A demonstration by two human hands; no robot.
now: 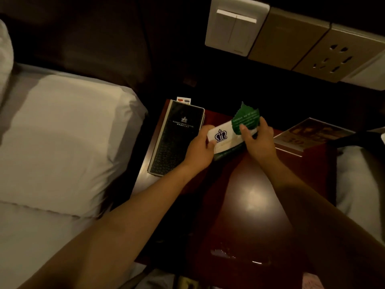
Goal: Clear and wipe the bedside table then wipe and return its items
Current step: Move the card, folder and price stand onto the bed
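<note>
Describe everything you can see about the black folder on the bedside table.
The black folder is closed, a long rectangle with a textured, woven-looking cover and pale edging. A small white crown emblem and a line of unreadable text mark its upper half. It lies flat on the left side of the bedside table, next to the bed. A tab with red and blue marks peeks past its far end. The left hand overlaps its right edge; contact cannot be told.

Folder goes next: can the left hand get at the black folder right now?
Probably yes for reach: the black folder lies uncovered just beside the left hand. But that hand grips the white crown-logo card, so it isn't free.
</note>
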